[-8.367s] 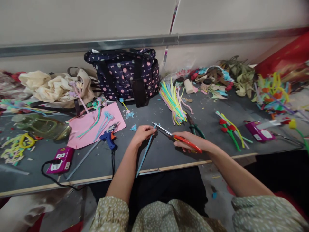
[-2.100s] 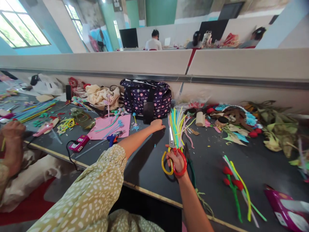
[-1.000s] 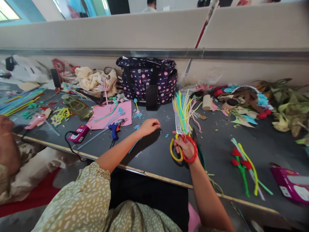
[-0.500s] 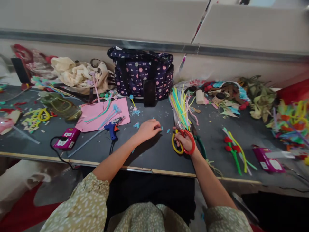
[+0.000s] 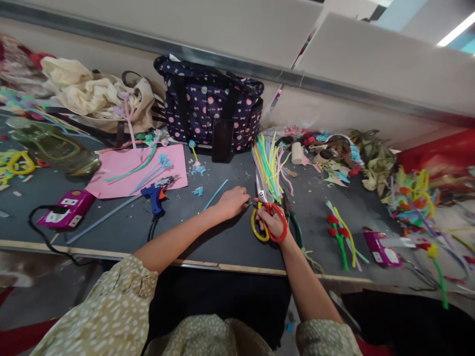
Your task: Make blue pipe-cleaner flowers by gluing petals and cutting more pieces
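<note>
In the head view, the scissors (image 5: 261,195) are in the right hand (image 5: 272,222), whose fingers are wrapped about the red and yellow handles. Their blades point toward the far edge of the table (image 5: 230,242), alongside the lower left of a bundle of fuzzy stems (image 5: 269,170); whether blades and stems touch cannot be told. The left hand (image 5: 234,201) is just left of the scissors, back from the near edge, low over the tabletop with its fingers curled. A small dark bit shows at its fingertips, and I cannot tell if it is pinched there or lies loose. A blue stem (image 5: 215,195) lies just left of this hand, angled toward the far edge, its nearer end hidden by the forearm.

Green-handled pliers (image 5: 296,228) lie just right of the right hand, reaching toward the near edge. Farther right are red-headed flowers (image 5: 340,237) with loose stems, then a purple box (image 5: 382,248) close to the near edge. To the left of the hands, a blue glue gun (image 5: 153,197) overlaps a pink sheet (image 5: 111,190). At the far edge stands a dark patterned bag (image 5: 211,99), with a phone (image 5: 221,141) upright against its front.
</note>
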`<state>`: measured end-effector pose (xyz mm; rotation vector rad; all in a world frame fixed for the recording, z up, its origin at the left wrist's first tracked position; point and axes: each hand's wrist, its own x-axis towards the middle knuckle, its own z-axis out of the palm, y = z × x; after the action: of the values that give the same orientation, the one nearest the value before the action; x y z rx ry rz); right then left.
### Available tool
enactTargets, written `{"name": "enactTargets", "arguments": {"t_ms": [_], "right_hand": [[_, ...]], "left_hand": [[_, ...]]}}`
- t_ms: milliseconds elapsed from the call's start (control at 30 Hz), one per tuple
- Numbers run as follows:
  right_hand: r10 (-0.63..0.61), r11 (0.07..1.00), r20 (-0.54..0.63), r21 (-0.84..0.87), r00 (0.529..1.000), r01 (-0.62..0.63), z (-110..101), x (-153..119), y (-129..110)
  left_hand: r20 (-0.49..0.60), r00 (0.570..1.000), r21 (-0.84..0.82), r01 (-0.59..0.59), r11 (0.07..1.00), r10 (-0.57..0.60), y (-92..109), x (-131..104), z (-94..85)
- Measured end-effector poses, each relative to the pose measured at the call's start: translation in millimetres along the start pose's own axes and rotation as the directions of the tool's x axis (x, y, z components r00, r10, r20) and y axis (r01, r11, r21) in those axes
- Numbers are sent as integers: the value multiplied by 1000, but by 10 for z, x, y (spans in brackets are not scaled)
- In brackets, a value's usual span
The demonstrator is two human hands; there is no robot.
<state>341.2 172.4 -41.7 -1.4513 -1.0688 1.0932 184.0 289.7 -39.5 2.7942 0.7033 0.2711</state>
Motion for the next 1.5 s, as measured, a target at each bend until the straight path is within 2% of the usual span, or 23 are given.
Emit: {"name": "enactTargets", "arguments": {"t_ms": [267, 467, 600, 667, 800, 867, 1133, 1267, 1500], "right_hand": [[20, 1000, 28, -5, 999, -20, 21, -12, 25], [30, 999, 45, -20, 999, -29, 35, -24, 21], [31, 1000, 57, 1, 998, -31, 27, -28, 31], [35, 999, 58, 1, 998, -35, 24, -33, 35], [38, 999, 66, -9, 997, -38, 28, -51, 22], [42, 999, 76, -3, 996, -41, 29, -60, 13], [63, 998, 91, -19, 994, -62, 44, -66, -20], [77, 997, 105, -19, 991, -75, 54, -76, -30], [95, 994, 201, 39, 975, -105, 111, -69, -8]], "left_hand": [[-33, 999, 13, 40, 999, -40, -57, -55, -26], [-16, 1000, 95, -21, 995, 22, 38, 4, 66], [-18, 999, 127, -35, 991, 38, 32, 34, 103], [-28, 1000, 118, 6, 993, -2, 4, 21, 58], [-56, 981, 65, 191, 979, -187, -48, -51, -93], [-59, 969, 43, 242, 969, -239, -59, -103, -136], [-105, 965, 4, 241, 970, -239, -90, -297, -47], [-136, 961, -34, 240, 970, -242, -84, -315, -39], [-103, 970, -100, 209, 973, -220, -22, -299, -68]]}}
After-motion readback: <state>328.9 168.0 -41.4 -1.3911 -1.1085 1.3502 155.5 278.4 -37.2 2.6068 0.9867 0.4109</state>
